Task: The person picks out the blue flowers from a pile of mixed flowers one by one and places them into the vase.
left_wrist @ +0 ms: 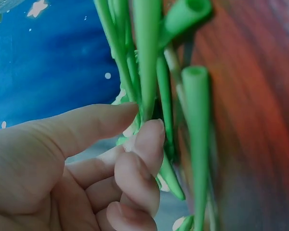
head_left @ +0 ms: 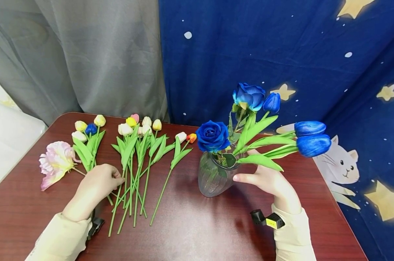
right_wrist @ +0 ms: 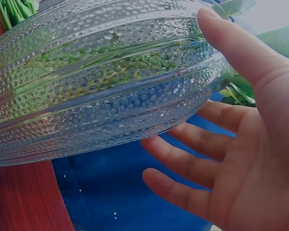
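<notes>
At the left of the head view, my left hand (head_left: 100, 183) is over the stems of the white and yellow tulips (head_left: 128, 152). Its thumb and forefinger pinch a green tulip stem (left_wrist: 147, 53) in the left wrist view. My right hand (head_left: 272, 181) is at the right side of a clear ribbed glass vase (head_left: 213, 181). In the right wrist view its thumb lies near the neck of the vase, while the other fingers stretch out, their tips along the far side. Two blue roses (head_left: 212, 136) and several blue tulips (head_left: 311, 139) stand in the vase, some leaning right.
A pink ruffled flower (head_left: 58, 159) and a small group of pale tulips with one blue tulip (head_left: 91, 129) lie at the left. A white and an orange tulip (head_left: 192, 138) lie left of the vase. Curtains hang behind the table (head_left: 197, 232).
</notes>
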The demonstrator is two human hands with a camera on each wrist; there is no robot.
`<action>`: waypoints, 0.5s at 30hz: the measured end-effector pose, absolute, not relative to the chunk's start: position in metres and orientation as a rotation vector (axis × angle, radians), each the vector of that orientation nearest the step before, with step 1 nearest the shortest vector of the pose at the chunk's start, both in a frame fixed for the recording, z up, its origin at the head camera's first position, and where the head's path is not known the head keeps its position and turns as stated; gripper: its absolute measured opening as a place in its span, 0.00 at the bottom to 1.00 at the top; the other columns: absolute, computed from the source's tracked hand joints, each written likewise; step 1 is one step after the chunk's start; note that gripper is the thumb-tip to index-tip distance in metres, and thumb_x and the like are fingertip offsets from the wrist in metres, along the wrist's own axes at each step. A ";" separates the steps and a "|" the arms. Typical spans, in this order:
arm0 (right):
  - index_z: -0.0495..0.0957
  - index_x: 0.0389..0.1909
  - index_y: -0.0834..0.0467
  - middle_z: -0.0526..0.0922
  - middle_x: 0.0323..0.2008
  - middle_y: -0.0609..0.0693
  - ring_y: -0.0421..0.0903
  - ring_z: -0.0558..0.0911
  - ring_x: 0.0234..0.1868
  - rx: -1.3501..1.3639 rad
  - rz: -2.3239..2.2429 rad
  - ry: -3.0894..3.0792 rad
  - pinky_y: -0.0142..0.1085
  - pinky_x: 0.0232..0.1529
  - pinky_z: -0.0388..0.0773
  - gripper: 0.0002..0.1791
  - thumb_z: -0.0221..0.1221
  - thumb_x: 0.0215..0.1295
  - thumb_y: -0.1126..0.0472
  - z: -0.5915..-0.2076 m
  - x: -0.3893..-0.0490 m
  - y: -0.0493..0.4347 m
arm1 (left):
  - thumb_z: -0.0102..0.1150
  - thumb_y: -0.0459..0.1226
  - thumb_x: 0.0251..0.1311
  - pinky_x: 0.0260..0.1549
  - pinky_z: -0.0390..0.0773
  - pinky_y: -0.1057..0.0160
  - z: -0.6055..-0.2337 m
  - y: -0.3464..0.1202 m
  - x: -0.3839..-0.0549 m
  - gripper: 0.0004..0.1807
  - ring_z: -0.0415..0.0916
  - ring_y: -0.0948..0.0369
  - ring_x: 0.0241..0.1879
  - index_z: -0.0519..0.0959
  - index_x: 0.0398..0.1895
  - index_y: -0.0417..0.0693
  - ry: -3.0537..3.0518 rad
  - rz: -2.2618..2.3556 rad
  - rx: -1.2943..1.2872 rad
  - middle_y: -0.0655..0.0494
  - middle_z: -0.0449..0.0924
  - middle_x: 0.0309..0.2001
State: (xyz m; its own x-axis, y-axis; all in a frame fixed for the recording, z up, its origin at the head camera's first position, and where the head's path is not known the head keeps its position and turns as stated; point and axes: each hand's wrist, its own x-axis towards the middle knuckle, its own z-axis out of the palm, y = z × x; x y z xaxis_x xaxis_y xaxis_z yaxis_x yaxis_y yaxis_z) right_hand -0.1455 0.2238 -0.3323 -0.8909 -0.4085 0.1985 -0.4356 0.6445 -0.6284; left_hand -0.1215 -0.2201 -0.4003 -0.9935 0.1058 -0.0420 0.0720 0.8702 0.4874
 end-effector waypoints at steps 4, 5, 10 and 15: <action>0.71 0.60 0.63 0.76 0.56 0.59 0.57 0.72 0.59 0.682 1.083 -2.852 0.57 0.57 0.65 0.38 0.72 0.49 0.52 -0.331 -0.144 0.224 | 0.63 0.39 0.57 0.18 0.60 0.61 -0.395 -0.226 -0.121 0.18 0.61 0.60 0.16 0.71 0.11 0.51 2.986 0.751 0.125 0.62 0.63 0.13; 0.70 0.60 0.62 0.75 0.57 0.59 0.57 0.71 0.59 0.680 1.081 -2.859 0.57 0.58 0.65 0.38 0.72 0.50 0.52 -0.331 -0.144 0.223 | 0.63 0.40 0.57 0.18 0.60 0.61 -0.393 -0.228 -0.121 0.17 0.61 0.60 0.16 0.72 0.11 0.51 2.990 0.746 0.117 0.62 0.65 0.14; 0.71 0.60 0.62 0.74 0.58 0.58 0.56 0.71 0.60 0.687 1.068 -2.853 0.55 0.59 0.64 0.38 0.73 0.49 0.54 -0.332 -0.144 0.223 | 0.63 0.41 0.56 0.18 0.62 0.60 -0.385 -0.237 -0.121 0.13 0.63 0.59 0.17 0.78 0.16 0.50 2.988 0.743 0.056 0.61 0.69 0.16; 0.71 0.59 0.63 0.76 0.55 0.59 0.57 0.72 0.58 0.676 1.059 -2.852 0.56 0.57 0.66 0.37 0.73 0.49 0.53 -0.331 -0.143 0.223 | 0.63 0.43 0.56 0.18 0.64 0.59 -0.380 -0.249 -0.120 0.11 0.66 0.59 0.18 0.83 0.22 0.46 3.018 0.751 -0.007 0.59 0.75 0.19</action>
State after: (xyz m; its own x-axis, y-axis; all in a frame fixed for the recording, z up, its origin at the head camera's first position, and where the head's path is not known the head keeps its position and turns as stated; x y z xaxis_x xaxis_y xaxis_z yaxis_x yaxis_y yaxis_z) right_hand -0.1432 0.2226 -0.3308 -0.9056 -0.3882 0.1707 -0.4055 0.6750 -0.6164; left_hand -0.1198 -0.2489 -0.3802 -0.9995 0.0035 -0.0319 -0.0119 0.8835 0.4682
